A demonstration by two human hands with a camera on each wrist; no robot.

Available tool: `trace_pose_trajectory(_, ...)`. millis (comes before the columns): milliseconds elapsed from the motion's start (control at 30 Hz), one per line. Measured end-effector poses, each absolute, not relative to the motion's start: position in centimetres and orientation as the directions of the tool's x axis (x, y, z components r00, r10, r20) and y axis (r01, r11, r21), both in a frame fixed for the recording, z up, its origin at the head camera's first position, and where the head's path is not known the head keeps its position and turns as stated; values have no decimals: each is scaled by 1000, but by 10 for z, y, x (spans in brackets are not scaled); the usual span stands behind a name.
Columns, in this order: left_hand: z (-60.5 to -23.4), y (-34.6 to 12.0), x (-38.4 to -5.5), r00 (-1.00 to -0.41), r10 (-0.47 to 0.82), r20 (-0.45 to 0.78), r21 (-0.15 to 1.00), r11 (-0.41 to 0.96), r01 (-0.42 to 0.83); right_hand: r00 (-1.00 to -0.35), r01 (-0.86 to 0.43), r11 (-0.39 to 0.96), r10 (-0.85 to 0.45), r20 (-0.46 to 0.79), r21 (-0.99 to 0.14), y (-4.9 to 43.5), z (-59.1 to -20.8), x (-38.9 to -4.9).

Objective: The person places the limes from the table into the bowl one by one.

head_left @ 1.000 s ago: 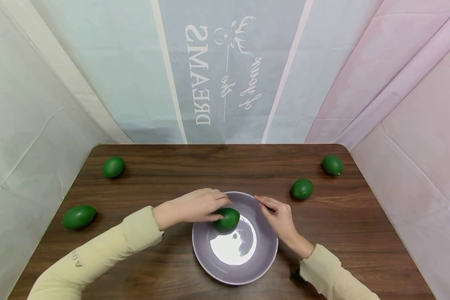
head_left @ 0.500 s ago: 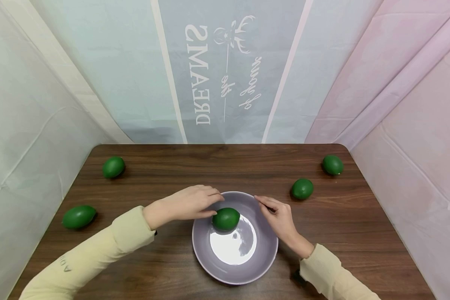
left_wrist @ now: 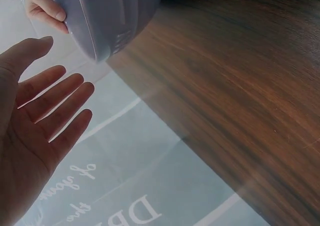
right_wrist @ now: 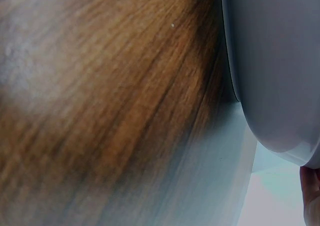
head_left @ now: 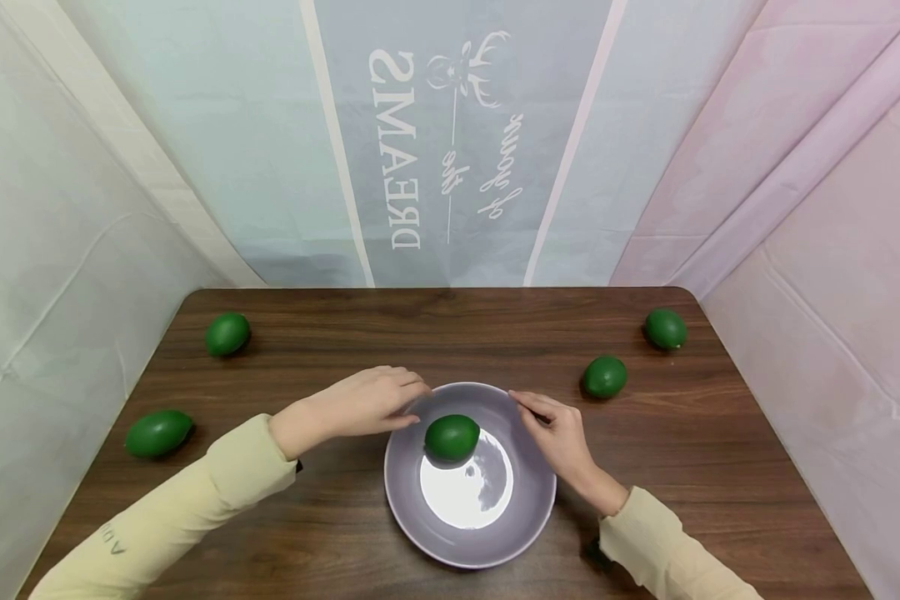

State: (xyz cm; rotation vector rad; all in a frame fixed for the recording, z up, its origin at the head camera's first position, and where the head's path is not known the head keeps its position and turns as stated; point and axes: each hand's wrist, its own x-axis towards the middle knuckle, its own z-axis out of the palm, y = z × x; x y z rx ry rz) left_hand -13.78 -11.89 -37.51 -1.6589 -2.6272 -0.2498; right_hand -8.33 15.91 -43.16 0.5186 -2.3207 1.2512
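At lower centre of the head frame, a purple bowl [head_left: 468, 543] on a dark brown desk [head_left: 450, 333], with one green fruit [head_left: 452, 438] lying inside, at the upper-left edge of a white glare. Left hand [head_left: 367, 402] by the bowl's upper-left rim, near the fruit but apart from it, fingers straight and wide, thumb held away. Right hand [head_left: 558, 433] at the upper-right rim, fingers narrow, pinching the bowl's edge. Elsewhere on the desk: a second green fruit [head_left: 227, 334] at left, a third green fruit [head_left: 158, 434] below it, a fourth green fruit [head_left: 605, 377] right of the bowl, a fifth green fruit [head_left: 666, 329] farther up and right. Pale yellow sleeves [head_left: 172, 508] on both arms.
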Motion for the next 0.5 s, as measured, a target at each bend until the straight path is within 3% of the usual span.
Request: trace_pose_trajectory(500,-378,-133,-138,-478,872,105,139,463,875,-830,-517,516,-109,547,-683,155,-423,-79)
